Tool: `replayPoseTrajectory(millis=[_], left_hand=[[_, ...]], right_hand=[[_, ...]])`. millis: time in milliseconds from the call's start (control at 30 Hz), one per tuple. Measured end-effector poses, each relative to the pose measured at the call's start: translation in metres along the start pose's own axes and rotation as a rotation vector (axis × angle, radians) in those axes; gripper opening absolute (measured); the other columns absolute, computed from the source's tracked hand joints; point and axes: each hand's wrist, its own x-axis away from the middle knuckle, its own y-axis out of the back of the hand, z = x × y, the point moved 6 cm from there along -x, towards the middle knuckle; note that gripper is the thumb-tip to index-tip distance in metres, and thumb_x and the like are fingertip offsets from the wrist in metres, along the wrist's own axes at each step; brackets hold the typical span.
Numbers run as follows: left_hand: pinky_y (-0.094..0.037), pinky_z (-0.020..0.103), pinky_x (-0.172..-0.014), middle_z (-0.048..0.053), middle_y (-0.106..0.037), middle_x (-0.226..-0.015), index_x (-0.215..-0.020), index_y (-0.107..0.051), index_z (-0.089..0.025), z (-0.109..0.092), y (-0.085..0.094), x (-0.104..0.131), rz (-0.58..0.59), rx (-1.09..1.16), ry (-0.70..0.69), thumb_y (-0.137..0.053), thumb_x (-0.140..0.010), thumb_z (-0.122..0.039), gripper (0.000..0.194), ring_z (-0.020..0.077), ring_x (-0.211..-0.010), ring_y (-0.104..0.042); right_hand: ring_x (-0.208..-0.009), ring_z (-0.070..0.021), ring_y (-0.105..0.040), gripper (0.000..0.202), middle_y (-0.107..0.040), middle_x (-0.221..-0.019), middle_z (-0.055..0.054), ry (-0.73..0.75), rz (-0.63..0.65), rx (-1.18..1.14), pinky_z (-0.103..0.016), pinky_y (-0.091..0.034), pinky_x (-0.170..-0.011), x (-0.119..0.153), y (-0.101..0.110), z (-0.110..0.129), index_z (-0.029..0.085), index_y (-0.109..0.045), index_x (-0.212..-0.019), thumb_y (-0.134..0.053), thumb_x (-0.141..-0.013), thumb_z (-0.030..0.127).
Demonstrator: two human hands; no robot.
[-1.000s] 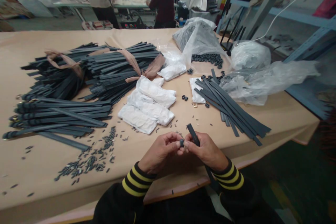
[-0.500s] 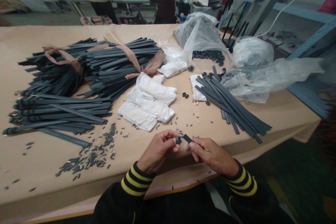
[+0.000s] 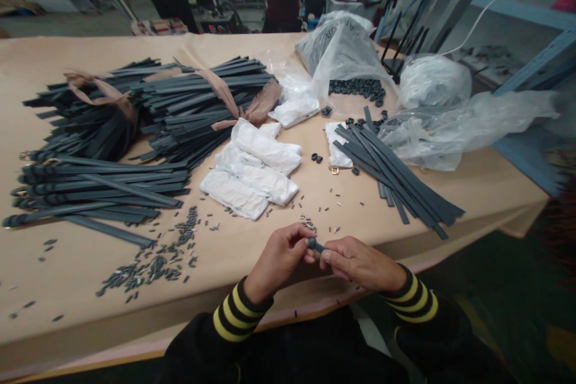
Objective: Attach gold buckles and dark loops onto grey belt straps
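My left hand (image 3: pixel 276 261) pinches a small dark loop (image 3: pixel 311 242) between thumb and fingers, just over the table's front edge. My right hand (image 3: pixel 362 264) grips a dark flat strap (image 3: pixel 320 248), of which only a short end shows; the rest is hidden by the hand. That end meets the loop, and whether it passes through I cannot tell. Beyond my hands, several loose dark straps (image 3: pixel 396 174) lie fanned out on the right. Two similar loops (image 3: pixel 317 158) rest on the brown table covering (image 3: pixel 252 246).
Tied strap bundles (image 3: pixel 193 108) and a pile of straps with buckles (image 3: pixel 103 189) lie on the left. Small dark pieces (image 3: pixel 153 270) are scattered in front. White packets (image 3: pixel 252 168) sit mid-table. An opened plastic bag (image 3: pixel 342 54) spills loops. Two people stand behind.
The loop and the strap end, apart before, have come together between my hands. The whole view has shifted slightly.
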Motion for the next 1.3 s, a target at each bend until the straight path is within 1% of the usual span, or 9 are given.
replayPoseTrajectory(millis=[167,333,433,567,667,867,1033,1167,1300], left_hand=[[-0.045,0.025,-0.067,0.004,-0.060,-0.082,-0.089,-0.058,-0.013,-0.005,0.000,0.005,-0.143,-0.104,-0.171,-0.048,-0.080,-0.028,0.019,0.0130,-0.069,-0.058],[-0.040,0.022,-0.059,0.000,-0.053,-0.063,-0.076,-0.057,-0.013,0.005,-0.003,0.002,-0.039,0.020,-0.125,-0.053,-0.078,-0.031,0.018,0.0101,-0.059,-0.049],[-0.038,0.020,-0.054,-0.002,-0.052,-0.064,-0.077,-0.052,-0.014,0.009,-0.001,0.001,-0.080,0.148,-0.075,-0.059,-0.074,-0.030,0.018,0.0087,-0.056,-0.047],[-0.036,0.019,-0.051,-0.003,-0.050,-0.060,-0.072,-0.054,-0.014,0.005,-0.008,0.002,-0.006,0.033,-0.099,-0.055,-0.076,-0.031,0.018,0.0084,-0.054,-0.045],[-0.037,0.020,-0.052,-0.002,-0.051,-0.058,-0.071,-0.055,-0.013,0.006,-0.008,0.000,0.016,0.019,-0.071,-0.050,-0.080,-0.034,0.023,0.0085,-0.053,-0.045],[-0.035,0.019,-0.049,-0.004,-0.047,-0.057,-0.067,-0.047,-0.016,0.002,0.010,-0.022,-0.121,0.274,-0.023,-0.052,-0.078,-0.033,0.021,0.0068,-0.048,-0.043],[-0.043,0.025,-0.058,0.002,-0.057,-0.069,-0.078,-0.056,-0.015,-0.037,0.009,-0.071,-0.149,-0.270,-0.249,-0.047,-0.081,-0.034,0.021,0.0129,-0.061,-0.053],[-0.043,0.031,-0.075,0.010,-0.058,-0.092,-0.093,-0.056,-0.014,-0.066,-0.023,-0.113,-0.207,-0.998,-0.593,-0.040,-0.084,-0.019,0.019,0.0185,-0.083,-0.052],[-0.040,0.038,-0.079,0.014,-0.054,-0.091,-0.084,-0.056,-0.011,-0.066,-0.046,-0.141,-0.182,-1.202,-0.622,-0.038,-0.080,-0.008,0.019,0.0245,-0.092,-0.046]], right_hand=[[-0.044,-0.0070,-0.038,0.034,-0.042,-0.049,0.004,0.072,-0.096,-0.025,-0.019,-0.031,-0.048,-0.006,0.002,0.001,0.013,-0.053,-0.076,-0.030,-0.091,0.032],[-0.048,-0.0078,-0.040,0.029,-0.044,-0.055,0.003,0.108,-0.111,-0.009,-0.020,-0.033,-0.052,-0.009,-0.004,0.006,0.014,-0.051,-0.077,-0.031,-0.091,0.030],[-0.058,-0.0109,-0.046,0.022,-0.051,-0.066,0.000,0.043,-0.217,0.042,-0.023,-0.036,-0.056,-0.011,-0.003,0.002,0.014,-0.050,-0.086,-0.040,-0.087,0.034],[-0.063,-0.0125,-0.052,0.030,-0.058,-0.073,-0.002,0.024,-0.282,-0.019,-0.023,-0.038,-0.059,-0.015,-0.003,-0.002,0.015,-0.043,-0.104,-0.041,-0.086,0.039],[-0.055,-0.0106,-0.050,0.025,-0.055,-0.062,0.001,0.047,-0.293,-0.014,-0.022,-0.037,-0.055,-0.017,-0.001,0.001,0.016,-0.046,-0.089,-0.034,-0.089,0.038],[-0.048,-0.0077,-0.047,0.023,-0.055,-0.057,0.002,0.033,-0.341,-0.058,-0.020,-0.036,-0.050,-0.010,0.017,-0.005,0.016,-0.048,-0.072,-0.038,-0.087,0.030],[-0.038,-0.0048,-0.040,0.027,-0.056,-0.063,0.001,-0.004,-0.481,-0.413,-0.017,-0.033,-0.036,-0.001,0.042,-0.035,0.014,-0.051,-0.077,-0.041,-0.084,0.037],[-0.048,-0.0057,-0.046,0.021,-0.056,-0.075,0.000,0.020,-0.764,-0.696,-0.018,-0.040,-0.042,0.006,0.063,-0.054,0.015,-0.049,-0.088,-0.049,-0.080,0.034],[-0.055,-0.0082,-0.052,0.022,-0.054,-0.071,0.003,0.063,-0.820,-0.891,-0.022,-0.046,-0.052,0.005,0.066,-0.057,0.018,-0.046,-0.092,-0.054,-0.076,0.029]])
